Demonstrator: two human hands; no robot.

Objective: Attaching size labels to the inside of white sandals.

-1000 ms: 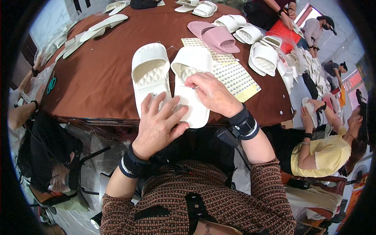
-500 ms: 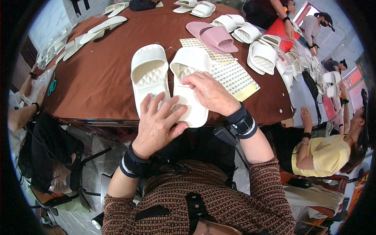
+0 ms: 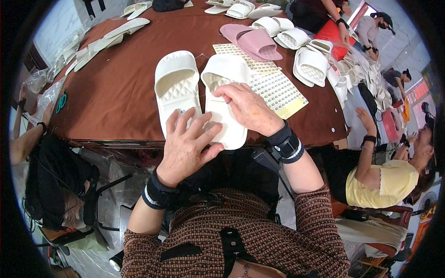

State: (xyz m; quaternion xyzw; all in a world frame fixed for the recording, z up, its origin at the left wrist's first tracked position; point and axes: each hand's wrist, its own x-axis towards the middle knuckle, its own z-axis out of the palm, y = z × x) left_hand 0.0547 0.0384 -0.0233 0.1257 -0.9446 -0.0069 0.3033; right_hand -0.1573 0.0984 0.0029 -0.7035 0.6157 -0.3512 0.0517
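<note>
Two white slide slippers lie side by side before me, toes away: a left slipper [image 3: 177,69] and a right slipper [image 3: 228,67]. Each has a quilted insole and a small dark-marked sticker. My left hand [image 3: 187,146] is open, its spread fingers resting over the heel parts of both slippers. Curled in, my right hand [image 3: 250,109] rests on the right slipper's insole, its fingertips beside the sticker there; anything within the fingers is hidden. A thin clear loop [image 3: 202,56] shows between the slippers. Printed sticker sheets [image 3: 278,91] lie right of them, partly under a pink slipper pair [image 3: 252,42].
White slippers [image 3: 311,65] crowd the table's right side; more [image 3: 121,32] lie far left. Teal scissors [image 3: 61,103] lie at the left edge of the brown tablecloth [image 3: 120,102]. A person in yellow [image 3: 382,183] sits at right; another person's arm [image 3: 28,143] is at left.
My hands and the slipper pair stay almost still. At the far side, another slipper has appeared beside the white ones. The person in yellow has raised a hand; the arm at left has shifted.
</note>
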